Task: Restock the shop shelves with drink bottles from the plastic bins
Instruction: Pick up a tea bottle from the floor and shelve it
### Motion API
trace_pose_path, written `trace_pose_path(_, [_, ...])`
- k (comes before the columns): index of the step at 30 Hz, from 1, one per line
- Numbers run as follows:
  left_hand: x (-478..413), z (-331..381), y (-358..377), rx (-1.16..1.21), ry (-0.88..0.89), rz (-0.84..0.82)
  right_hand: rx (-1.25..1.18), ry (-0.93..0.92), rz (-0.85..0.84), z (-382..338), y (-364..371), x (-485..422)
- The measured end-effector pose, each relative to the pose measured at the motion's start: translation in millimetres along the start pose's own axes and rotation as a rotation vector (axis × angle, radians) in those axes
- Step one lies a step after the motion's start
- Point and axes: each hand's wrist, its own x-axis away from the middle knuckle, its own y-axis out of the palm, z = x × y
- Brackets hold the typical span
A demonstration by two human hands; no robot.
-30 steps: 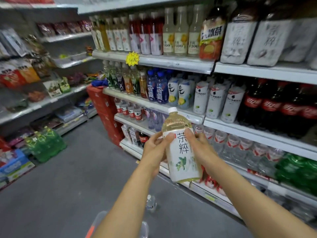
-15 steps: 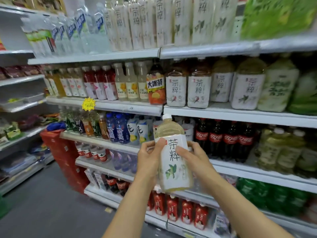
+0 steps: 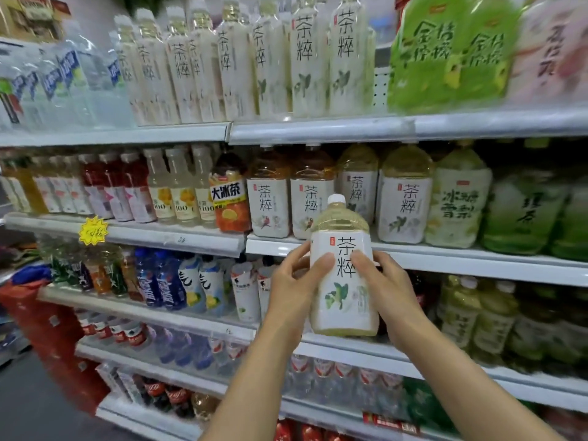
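Pale-yellow tea fills the tea bottle [image 3: 343, 281], which I hold upright and clear of the shelving, a little toward five o'clock from the centre of my view. My left hand [image 3: 292, 291] grips it from nine o'clock and my right hand [image 3: 391, 291] from three o'clock. Each thumb is pressed flat on the white label and the other fingers are curled round the sides. The backs of the fingers are hidden by the bottle, so I cannot tell how they spread there. I judge the step in hand to be placement, not yet done: the base is above no shelf lip and touches nothing. At twelve to one o'clock from it stand the matching bottles [image 3: 404, 198] on the middle shelf [image 3: 413, 253], the likely destination. Whether a gap is free behind the held bottle I cannot tell. The plastic bins are out of view, so the stock left to place cannot be assessed. Every visible tier looks well filled, including the top shelf [image 3: 318, 128] at twelve o'clock. The shelves are white metal with price rails. A yellow star tag [image 3: 93, 230] hangs at nine o'clock. Red crates [image 3: 47, 329] stand at eight o'clock on a grey floor [image 3: 25, 409].
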Motion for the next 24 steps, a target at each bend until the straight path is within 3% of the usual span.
trace_pose_path(9, [-47,3,37,0.003,0.017,0.052,0.047,-0.097,0.091,-16,-16,-45])
trace_pose_path(24, [-115,14,50,-0.231,0.225,-0.076,0.126,-0.359,0.155,-37,-14,-102])
